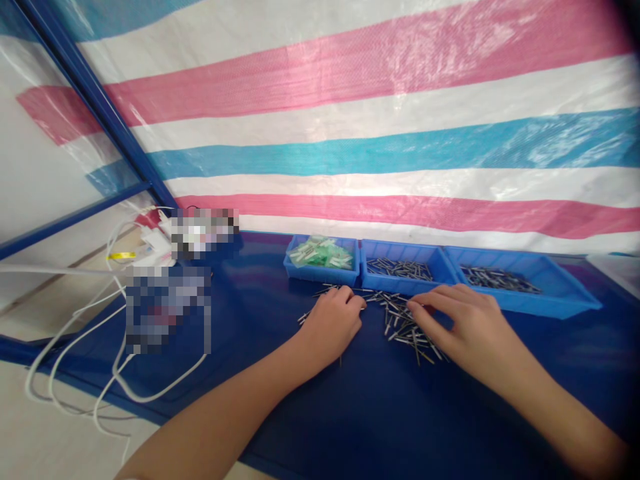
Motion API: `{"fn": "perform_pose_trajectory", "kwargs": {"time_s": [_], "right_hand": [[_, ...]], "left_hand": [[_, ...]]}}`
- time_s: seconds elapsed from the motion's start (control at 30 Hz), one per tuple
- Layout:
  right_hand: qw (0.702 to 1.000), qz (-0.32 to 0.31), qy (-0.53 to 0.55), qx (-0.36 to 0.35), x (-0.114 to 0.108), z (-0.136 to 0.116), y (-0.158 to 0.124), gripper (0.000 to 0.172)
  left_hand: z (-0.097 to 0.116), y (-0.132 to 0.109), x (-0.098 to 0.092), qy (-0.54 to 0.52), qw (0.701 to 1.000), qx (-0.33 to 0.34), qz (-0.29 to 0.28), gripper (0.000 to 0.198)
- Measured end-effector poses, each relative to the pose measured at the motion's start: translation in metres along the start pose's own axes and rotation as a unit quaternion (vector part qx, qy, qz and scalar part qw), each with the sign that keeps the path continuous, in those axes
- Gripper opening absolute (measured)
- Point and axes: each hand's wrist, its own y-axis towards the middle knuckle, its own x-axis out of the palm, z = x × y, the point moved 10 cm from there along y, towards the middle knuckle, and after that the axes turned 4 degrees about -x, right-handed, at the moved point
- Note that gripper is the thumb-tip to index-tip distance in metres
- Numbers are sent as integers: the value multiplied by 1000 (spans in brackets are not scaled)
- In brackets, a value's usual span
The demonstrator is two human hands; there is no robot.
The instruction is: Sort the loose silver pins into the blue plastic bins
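A loose pile of thin metal pins [400, 319], which look like rivets, lies on the dark blue tabletop [370, 407]. At the left end of the pile is my left hand [334, 327], its fingers curled in and closed; what they hold, if anything, is hidden. My right hand [463, 323] reaches over the pile's right side, thumb and forefinger pinched together at the pins. Whether a pin is between those fingertips is too small to make out. More pins lie partly behind the left hand.
Behind the pile stand three blue bins in a row: the left bin [320, 273] holds green and clear pieces, the middle bin [440, 275] and right bin [565, 287] hold metal pins. White cables [145, 398] and a power strip [155, 247] lie left. A striped sheet [350, 157] hangs behind.
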Motion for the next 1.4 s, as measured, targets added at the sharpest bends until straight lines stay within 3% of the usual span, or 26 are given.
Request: {"fn": "perform_pose_trajectory", "kwargs": {"time_s": [0.2,0.3,0.4,0.57,0.73,0.83,0.9,0.97,1.07,1.27,1.4], "right_hand": [[999,-38,25,-8,13,-12,-2,20],[998,-52,44,-11,19,-16,-4,20],[995,-56,81,-6,24,-19,-5,20],[976,-69,207,7,30,-27,-5,20],[939,-58,320,108,32,-12,-7,22],[919,-54,366,140,32,-5,-8,24],[906,-35,391,161,29,0,-8,25],[893,-11,408,188,25,5,-9,25],[883,16,418,212,19,8,-10,24],[887,48,425,177,8,0,-7,18],[892,62,420,155,4,-3,-8,16]], "left_hand": [[1,0,0,5,1000,1,6,19],[1,-1,-6,-22,999,4,45,24],[5,-4,-21,-128,987,19,98,26],[0,-8,-36,-384,911,-11,150,15],[-11,-6,-18,-559,815,-79,130,14],[-10,-2,-8,-642,756,-88,95,14],[-9,0,-3,-671,732,-94,77,14],[-9,0,1,-672,730,-105,64,14],[-4,-1,6,-638,761,-110,32,19],[6,-2,1,-585,808,-70,-10,28],[12,-2,0,-575,817,-45,-26,25]]}}
